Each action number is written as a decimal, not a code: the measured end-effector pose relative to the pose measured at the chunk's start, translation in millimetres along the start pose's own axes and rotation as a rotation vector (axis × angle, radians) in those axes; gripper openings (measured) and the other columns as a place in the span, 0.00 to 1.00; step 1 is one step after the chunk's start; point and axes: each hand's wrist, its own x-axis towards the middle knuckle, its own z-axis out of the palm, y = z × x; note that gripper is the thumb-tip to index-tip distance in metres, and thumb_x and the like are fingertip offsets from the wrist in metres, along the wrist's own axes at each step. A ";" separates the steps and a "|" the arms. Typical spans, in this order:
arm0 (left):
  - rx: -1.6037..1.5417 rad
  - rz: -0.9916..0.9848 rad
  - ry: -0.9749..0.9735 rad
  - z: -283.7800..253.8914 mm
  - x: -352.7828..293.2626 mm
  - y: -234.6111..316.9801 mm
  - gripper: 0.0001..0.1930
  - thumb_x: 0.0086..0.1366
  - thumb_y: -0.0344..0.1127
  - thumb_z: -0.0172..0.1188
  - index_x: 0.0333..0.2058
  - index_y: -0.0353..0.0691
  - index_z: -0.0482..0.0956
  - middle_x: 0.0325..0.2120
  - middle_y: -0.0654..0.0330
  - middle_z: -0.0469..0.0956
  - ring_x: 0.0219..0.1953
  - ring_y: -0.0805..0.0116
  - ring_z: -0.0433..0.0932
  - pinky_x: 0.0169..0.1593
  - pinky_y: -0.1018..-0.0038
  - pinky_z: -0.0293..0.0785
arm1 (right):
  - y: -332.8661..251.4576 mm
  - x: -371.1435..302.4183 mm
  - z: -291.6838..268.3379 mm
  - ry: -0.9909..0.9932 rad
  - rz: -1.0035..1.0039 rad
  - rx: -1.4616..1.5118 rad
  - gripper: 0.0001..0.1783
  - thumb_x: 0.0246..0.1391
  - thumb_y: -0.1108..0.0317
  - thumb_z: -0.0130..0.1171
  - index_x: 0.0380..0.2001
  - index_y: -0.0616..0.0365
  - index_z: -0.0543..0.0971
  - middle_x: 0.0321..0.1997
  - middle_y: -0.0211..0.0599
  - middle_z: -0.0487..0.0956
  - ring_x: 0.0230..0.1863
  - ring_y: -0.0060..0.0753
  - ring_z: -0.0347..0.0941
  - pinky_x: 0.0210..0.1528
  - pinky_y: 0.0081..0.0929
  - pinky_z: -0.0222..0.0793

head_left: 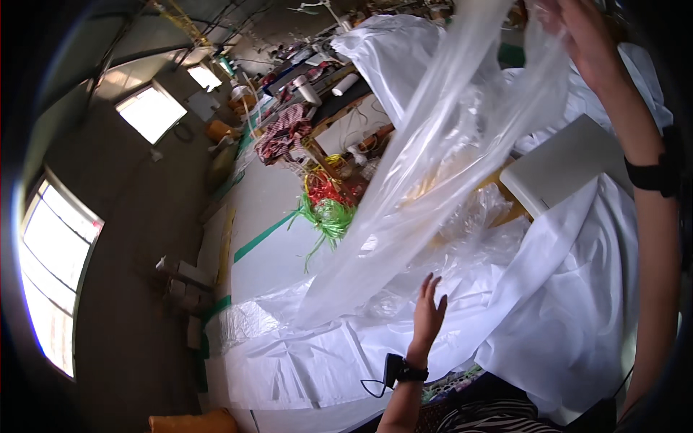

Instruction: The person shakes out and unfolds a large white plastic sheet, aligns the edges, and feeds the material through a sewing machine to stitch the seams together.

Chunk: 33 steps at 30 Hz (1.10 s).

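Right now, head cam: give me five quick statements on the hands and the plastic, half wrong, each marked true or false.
1. The right hand is raised high, gripping the clear plastic sheet. True.
2. The left hand is closed in a fist. False: its fingers are spread open beside the sheet's lower part.
3. White fabric lies under the sheet. True.
4. Both wrists are bare. False: each wears a black band.
5. The green strands lie in the left hand. False: they lie on the table beyond.

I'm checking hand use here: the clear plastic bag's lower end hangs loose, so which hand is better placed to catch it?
Probably the left hand: open, free, just below the clear plastic bag. The right hand already grips its top, raised high.
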 end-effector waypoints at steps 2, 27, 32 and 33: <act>-0.023 0.009 -0.034 -10.0 11.5 5.5 0.20 0.66 0.27 0.59 0.56 0.39 0.74 0.60 0.50 0.72 0.58 0.46 0.74 0.59 0.61 0.73 | -10.3 1.9 10.2 -0.297 0.125 -0.176 0.17 0.75 0.59 0.40 0.47 0.52 0.78 0.49 0.41 0.83 0.55 0.32 0.77 0.56 0.30 0.73; -0.227 0.260 0.591 -324.5 233.3 155.4 0.12 0.68 0.31 0.54 0.47 0.36 0.78 0.36 0.58 0.80 0.32 0.70 0.81 0.35 0.72 0.81 | -9.3 -30.5 10.1 -0.396 -0.092 -0.336 0.32 0.67 0.48 0.55 0.63 0.60 0.66 0.57 0.51 0.76 0.62 0.40 0.72 0.66 0.30 0.66; -0.309 0.348 0.457 -416.0 228.6 137.8 0.14 0.70 0.36 0.56 0.50 0.36 0.76 0.39 0.58 0.79 0.35 0.66 0.80 0.40 0.70 0.81 | -1.8 -84.1 -14.2 -0.647 0.161 -1.005 0.26 0.50 0.52 0.71 0.48 0.58 0.81 0.36 0.41 0.83 0.40 0.41 0.81 0.46 0.35 0.74; -0.309 0.406 0.451 -422.1 225.8 132.7 0.14 0.70 0.36 0.56 0.51 0.36 0.76 0.39 0.58 0.79 0.35 0.67 0.80 0.41 0.70 0.81 | 2.5 -89.1 -21.9 -0.801 0.154 -1.112 0.22 0.51 0.54 0.70 0.43 0.58 0.82 0.33 0.43 0.82 0.37 0.42 0.81 0.43 0.36 0.73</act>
